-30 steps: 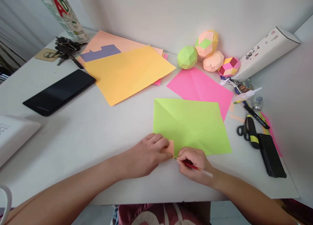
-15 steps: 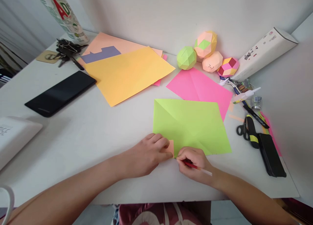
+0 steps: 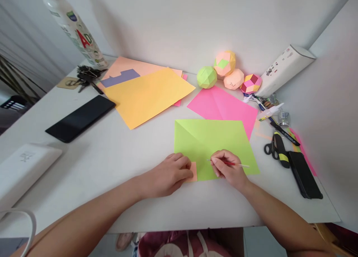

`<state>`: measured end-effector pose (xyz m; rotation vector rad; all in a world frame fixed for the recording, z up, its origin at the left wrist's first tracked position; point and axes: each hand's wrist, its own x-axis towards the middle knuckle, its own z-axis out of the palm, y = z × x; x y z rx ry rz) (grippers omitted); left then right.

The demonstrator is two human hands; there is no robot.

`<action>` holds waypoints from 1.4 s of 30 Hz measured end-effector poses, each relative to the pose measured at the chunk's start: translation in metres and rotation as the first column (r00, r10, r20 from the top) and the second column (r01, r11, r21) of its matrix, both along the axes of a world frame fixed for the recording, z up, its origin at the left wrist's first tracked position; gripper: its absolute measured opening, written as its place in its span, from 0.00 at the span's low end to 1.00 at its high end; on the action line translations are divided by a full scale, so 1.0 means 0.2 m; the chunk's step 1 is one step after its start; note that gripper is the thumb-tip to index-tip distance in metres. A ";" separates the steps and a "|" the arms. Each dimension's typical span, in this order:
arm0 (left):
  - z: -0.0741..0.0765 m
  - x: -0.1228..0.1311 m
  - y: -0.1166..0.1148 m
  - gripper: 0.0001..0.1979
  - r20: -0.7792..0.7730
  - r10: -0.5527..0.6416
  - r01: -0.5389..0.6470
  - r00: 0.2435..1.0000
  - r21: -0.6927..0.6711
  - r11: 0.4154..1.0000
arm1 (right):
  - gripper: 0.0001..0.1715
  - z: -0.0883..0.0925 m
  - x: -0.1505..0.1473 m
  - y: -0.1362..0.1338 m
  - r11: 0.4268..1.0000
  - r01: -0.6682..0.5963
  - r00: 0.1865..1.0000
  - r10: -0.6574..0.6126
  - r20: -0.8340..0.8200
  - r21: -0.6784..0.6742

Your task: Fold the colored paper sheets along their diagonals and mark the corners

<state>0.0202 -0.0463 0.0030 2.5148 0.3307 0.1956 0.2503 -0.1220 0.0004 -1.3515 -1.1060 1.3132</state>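
Observation:
A green paper sheet (image 3: 208, 137) with a diagonal crease lies in front of me. My left hand (image 3: 172, 173), fingers curled, presses a small peach paper piece (image 3: 194, 171) onto the sheet's lower left corner. Much of that piece is hidden under the fingers. My right hand (image 3: 228, 167) is closed round a thin red-and-white pen (image 3: 229, 163) over the green sheet. The pen's tip points left and stands to the right of the peach piece; whether it touches the sheet I cannot tell.
A pink sheet (image 3: 220, 106) lies partly under the green one. Behind are a yellow sheet (image 3: 151, 96) and faceted paper balls (image 3: 225, 63). Black scissors (image 3: 271, 149), a cutter (image 3: 281, 149) and a black case (image 3: 304, 175) lie right; a phone (image 3: 81, 118) and white box (image 3: 28, 171) left.
My right hand has lifted away from the peach piece's lower corner, up and to the right, with the pen. My left thumb has drawn back a little. The camera view has shifted.

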 end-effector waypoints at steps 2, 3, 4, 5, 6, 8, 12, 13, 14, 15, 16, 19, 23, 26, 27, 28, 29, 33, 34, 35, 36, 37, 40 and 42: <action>0.00 0.00 0.00 0.11 0.021 0.015 -0.015 1.000 -0.006 1.000 | 0.13 -0.01 0.03 0.02 0.998 0.047 0.998 -0.049 0.037 0.042; 0.00 0.00 0.00 0.12 0.028 0.027 -0.027 0.999 -0.004 1.000 | 0.14 -0.01 0.04 0.02 0.998 0.047 0.997 -0.049 0.054 0.039; -0.01 0.00 0.01 0.12 0.031 0.044 -0.044 0.999 0.001 0.999 | 0.14 -0.02 0.04 0.03 0.999 0.039 0.997 -0.041 0.066 0.028; -0.01 -0.01 0.01 0.11 0.033 0.065 -0.065 0.997 0.011 0.998 | 0.14 -0.02 0.04 0.03 0.999 0.027 0.997 -0.029 0.074 0.017; -0.01 -0.01 0.01 0.10 0.032 0.089 -0.089 0.996 0.026 0.996 | 0.14 -0.03 0.04 0.04 1.000 0.017 0.997 -0.017 0.079 0.008; -0.02 -0.01 0.02 0.06 0.026 0.149 -0.150 0.988 0.065 0.987 | 0.15 -0.04 0.04 0.04 1.000 0.009 0.996 -0.009 0.087 0.003; -0.05 -0.01 0.02 0.11 0.000 0.268 -0.267 0.963 0.119 0.957 | 0.17 -0.04 0.04 0.05 1.000 0.013 0.996 -0.013 0.084 0.006; -0.05 -0.01 0.02 0.12 -0.009 0.290 -0.287 0.957 0.124 0.950 | 0.17 -0.04 0.04 0.05 1.000 0.013 0.997 -0.013 0.080 0.006; -0.06 -0.01 0.01 0.12 -0.017 0.309 -0.304 0.951 0.128 0.944 | 0.17 -0.04 0.04 0.05 1.000 0.011 0.997 -0.011 0.075 0.005; -0.06 -0.01 0.01 0.11 -0.026 0.324 -0.318 0.946 0.130 0.939 | 0.17 -0.04 0.04 0.05 1.000 0.010 0.998 -0.010 0.069 0.004; -0.06 -0.01 0.00 0.10 -0.035 0.337 -0.330 0.941 0.132 0.935 | 0.17 -0.04 0.05 0.05 1.000 0.009 0.998 -0.009 0.061 0.003; -0.06 0.01 0.00 0.07 -0.061 0.368 -0.358 0.928 0.135 0.924 | 0.17 -0.05 0.05 0.05 1.000 0.012 0.999 -0.012 0.030 0.003; -0.05 0.09 -0.01 0.10 -0.086 0.379 -0.366 0.921 0.133 0.921 | 0.18 -0.05 0.05 0.06 0.999 0.034 0.999 -0.033 -0.028 0.017; -0.03 0.18 -0.02 0.12 -0.100 0.342 -0.330 0.934 0.117 0.937 | 0.18 -0.05 0.06 0.07 0.998 0.054 0.996 -0.052 -0.076 0.029; -0.02 0.21 -0.03 0.12 -0.104 0.331 -0.320 0.938 0.110 0.941 | 0.18 -0.05 0.07 0.08 0.998 0.063 0.994 -0.060 -0.091 0.032; -0.02 0.24 -0.03 0.12 -0.107 0.324 -0.314 0.940 0.104 0.944 | 0.18 -0.06 0.07 0.08 0.997 0.071 0.992 -0.067 -0.105 0.035; -0.01 0.27 -0.04 0.12 -0.109 0.321 -0.311 0.941 0.098 0.945 | 0.18 -0.06 0.07 0.08 0.996 0.080 0.990 -0.075 -0.116 0.038; -0.01 0.36 -0.03 0.12 -0.107 0.311 -0.304 0.944 0.076 0.950 | 0.19 -0.07 0.08 0.09 0.992 0.109 0.987 -0.100 -0.128 0.064; -0.02 0.37 -0.02 0.13 -0.105 0.309 -0.303 0.945 0.071 0.950 | 0.19 -0.07 0.09 0.09 0.991 0.108 0.988 -0.098 -0.123 0.077; -0.03 0.37 -0.02 0.13 -0.100 0.308 -0.303 0.946 0.066 0.951 | 0.19 -0.07 0.09 0.09 0.991 0.100 0.989 -0.089 -0.115 0.093; -0.03 0.37 -0.01 0.14 -0.094 0.306 -0.302 0.947 0.062 0.951 | 0.19 -0.06 0.10 0.08 0.990 0.083 0.992 -0.072 -0.102 0.112; -0.04 0.36 -0.01 0.14 -0.087 0.305 -0.301 0.948 0.059 0.952 | 0.19 -0.06 0.11 0.07 0.989 0.059 0.996 -0.049 -0.081 0.133; -0.06 0.34 0.00 0.15 -0.058 0.293 -0.291 0.954 0.049 0.956 | 0.14 -0.04 0.16 0.01 0.979 -0.061 0.998 0.061 0.007 0.194; -0.07 0.34 0.01 0.16 -0.036 0.284 -0.283 0.958 0.039 0.958 | 0.09 -0.04 0.20 -0.02 0.930 -0.220 0.971 0.180 0.156 0.295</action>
